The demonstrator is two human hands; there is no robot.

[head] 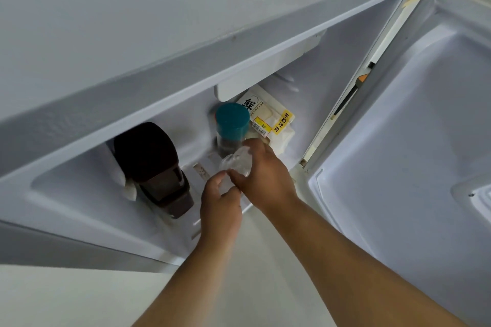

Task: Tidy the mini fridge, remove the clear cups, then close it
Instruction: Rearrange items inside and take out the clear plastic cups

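Note:
The mini fridge [87, 194] stands open below me, its door [414, 141] swung out to the right. Both hands reach into the compartment. My right hand [265, 175] grips a clear cup [236, 162] lying tilted on its side, just in front of a jar with a teal lid [231, 121]. My left hand [220, 202] pinches the cup's near rim from below; whether it holds a second clear cup I cannot tell. The hands touch each other at the cup.
A dark brown container [154, 167] stands at the left of the compartment, with something white [127, 183] beside it. A white bread bag with a yellow label [268, 119] lies at the back right. A pale floor [79, 300] shows below the fridge.

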